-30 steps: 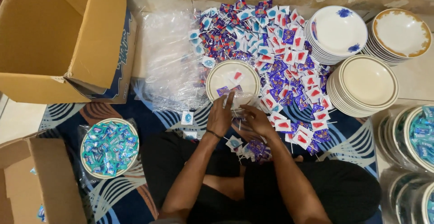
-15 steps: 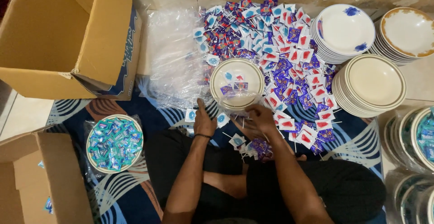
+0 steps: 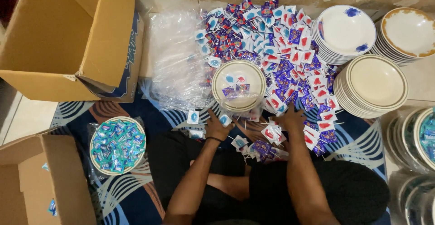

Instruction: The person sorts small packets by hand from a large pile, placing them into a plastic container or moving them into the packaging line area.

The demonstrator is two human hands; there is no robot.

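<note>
A cream plate [image 3: 239, 85] holding a few wrapped lollipops sits at the near edge of a big pile of lollipops [image 3: 276, 48] on a blue patterned mat [image 3: 149, 116]. Just near of it, the left hand [image 3: 216, 126] rests fingers curled over a blue-wrapped lollipop [image 3: 225, 119], grip unclear. The right hand [image 3: 292, 118] lies spread, fingers open, on the pile to the right.

A cream plate [image 3: 239, 85] with a brown rim lies flat at the pile's 9 o'clock edge, holding a few wrapped lollipops. The lollipop pile [image 3: 276, 48], red, blue and purple wrappers with white sticks, spreads from 12 to 5 o'clock of it.
</note>
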